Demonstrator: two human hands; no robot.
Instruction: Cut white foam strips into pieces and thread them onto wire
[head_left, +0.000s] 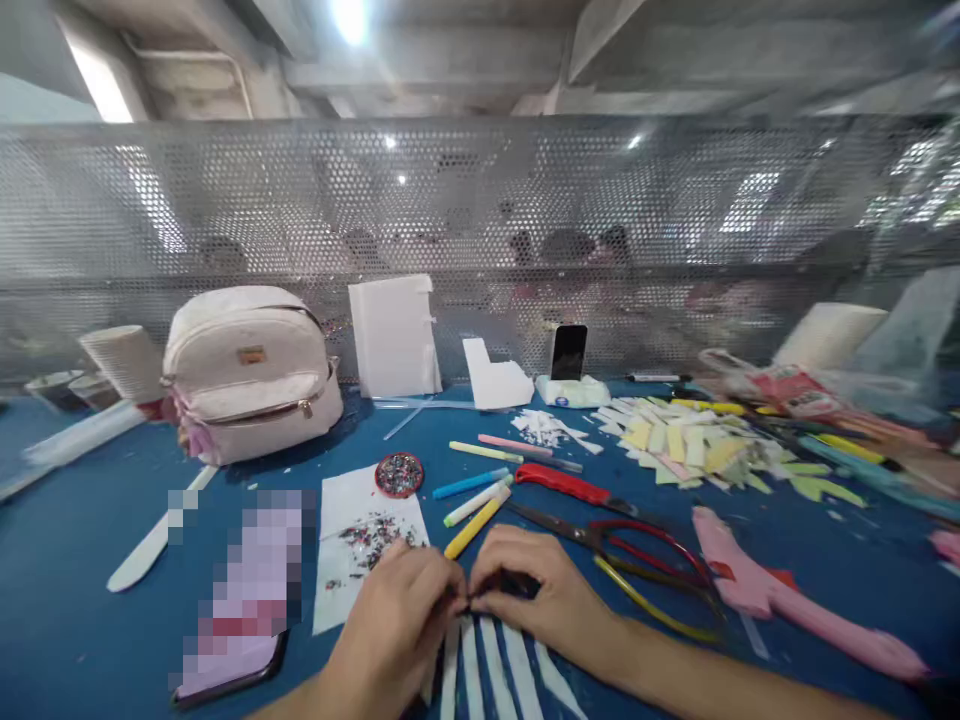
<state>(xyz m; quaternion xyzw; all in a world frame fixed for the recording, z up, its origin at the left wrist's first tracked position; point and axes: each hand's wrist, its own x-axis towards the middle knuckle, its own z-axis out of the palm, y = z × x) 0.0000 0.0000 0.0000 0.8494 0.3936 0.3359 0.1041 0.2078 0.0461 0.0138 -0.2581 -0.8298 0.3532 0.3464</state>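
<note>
My left hand [405, 620] and my right hand [540, 592] meet at the near middle of the table, fingertips pinched close together. Whatever sits between the fingertips is too small and covered to make out. Just below them, several white strips [491, 665] lie side by side, running toward me. Left of my left hand is a white paper sheet [330, 560] scattered with dark and coloured bits [371, 538]. A round red-rimmed dish [399, 475] of similar bits stands at its top edge. A yellow marker [477, 524] lies just beyond my fingers.
Scissors [592, 535], a red-handled cutter [562, 484] and a pink tool [795, 600] lie right. Paper pieces [690, 440] are heaped behind. A phone [240, 600] and white knife [161, 535] lie left. A backpack [251, 380] stands before the perforated screen [465, 200].
</note>
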